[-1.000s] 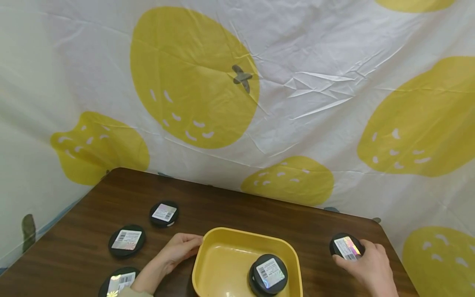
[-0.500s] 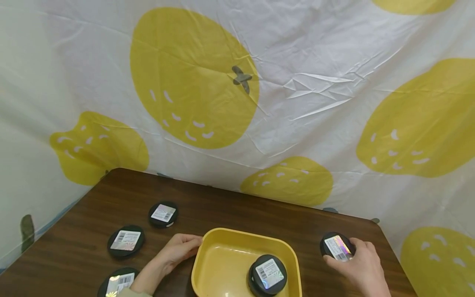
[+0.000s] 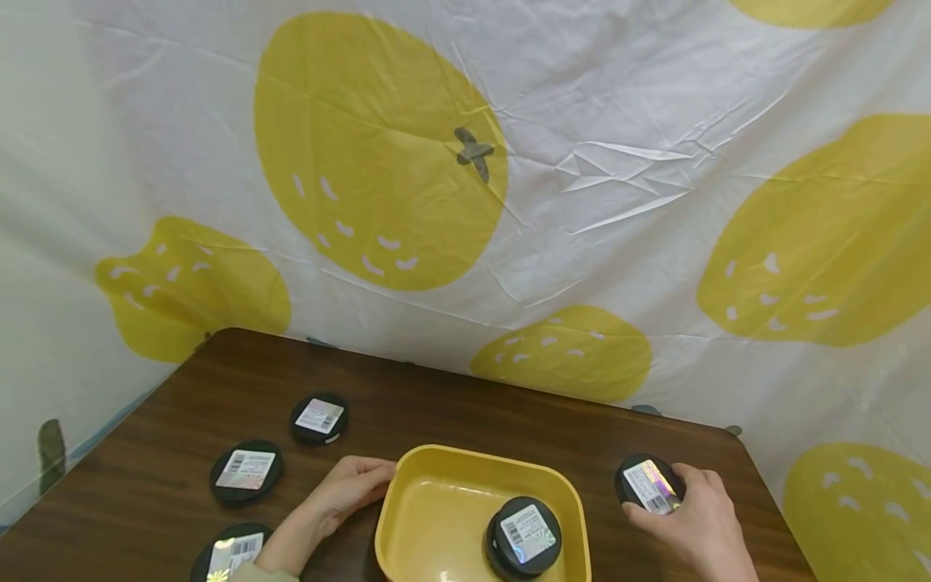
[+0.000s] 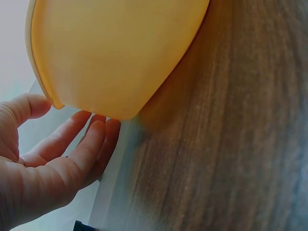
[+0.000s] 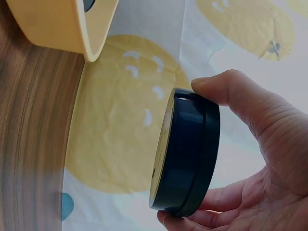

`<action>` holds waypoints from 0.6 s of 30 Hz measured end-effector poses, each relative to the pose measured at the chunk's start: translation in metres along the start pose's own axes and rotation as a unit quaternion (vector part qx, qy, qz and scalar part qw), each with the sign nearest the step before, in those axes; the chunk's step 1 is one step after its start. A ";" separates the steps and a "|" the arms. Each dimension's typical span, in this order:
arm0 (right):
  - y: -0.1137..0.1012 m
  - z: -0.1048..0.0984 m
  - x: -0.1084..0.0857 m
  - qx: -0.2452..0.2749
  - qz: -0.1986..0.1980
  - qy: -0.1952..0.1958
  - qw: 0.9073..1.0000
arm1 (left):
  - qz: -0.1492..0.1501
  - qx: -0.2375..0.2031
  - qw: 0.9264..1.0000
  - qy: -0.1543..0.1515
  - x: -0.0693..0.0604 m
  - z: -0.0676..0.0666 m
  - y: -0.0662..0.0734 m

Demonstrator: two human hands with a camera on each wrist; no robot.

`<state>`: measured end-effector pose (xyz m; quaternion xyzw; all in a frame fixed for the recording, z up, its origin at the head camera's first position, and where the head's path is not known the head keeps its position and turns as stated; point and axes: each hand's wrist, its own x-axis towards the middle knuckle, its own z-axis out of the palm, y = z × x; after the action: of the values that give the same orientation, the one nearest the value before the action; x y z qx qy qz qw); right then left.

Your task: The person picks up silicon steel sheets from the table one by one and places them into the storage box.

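Note:
In the head view my right hand point(image 3: 694, 521) pinches a round black container point(image 3: 650, 485) by its edges, thumb on the near side. It has a shiny white label on top. Seen from the right wrist, this container point(image 5: 185, 154) is held above the table with a gap beneath it. My left hand point(image 3: 349, 495) touches the left corner of a yellow bin point(image 3: 483, 457). In the left wrist view, the thumb and loosely bent fingers rest against the outside of the bin point(image 4: 110, 57). Inside the bin sits a stack of similar black containers point(image 3: 525, 535), partly cut off below.
Left of the bin lie more labelled black containers: one far back point(image 3: 319, 419), one in the middle point(image 3: 246, 472) and one near point(image 3: 231, 554), partly behind my left forearm. A lemon-print cloth point(image 3: 560, 242) hangs behind the dark wooden table point(image 3: 451, 396).
My right hand has moved left toward the bin, carrying the black container with it. The left hand and the bin have stayed in place.

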<state>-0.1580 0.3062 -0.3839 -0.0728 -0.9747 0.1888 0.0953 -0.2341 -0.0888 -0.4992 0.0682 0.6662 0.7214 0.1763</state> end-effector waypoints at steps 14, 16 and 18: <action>-0.012 0.003 -0.005 0.003 -0.012 -0.007 1.000 | 0.002 0.002 1.000 -0.005 0.000 -0.001 0.000; -0.013 0.003 -0.006 0.003 -0.007 -0.013 1.000 | 0.001 0.002 1.000 -0.004 -0.001 -0.001 0.000; -0.014 0.004 -0.006 0.004 -0.004 -0.020 1.000 | -0.001 0.002 1.000 -0.001 -0.001 0.000 0.000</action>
<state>-0.1544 0.2911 -0.3834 -0.0649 -0.9759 0.1934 0.0770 -0.2335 -0.0896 -0.4989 0.0685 0.6675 0.7198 0.1778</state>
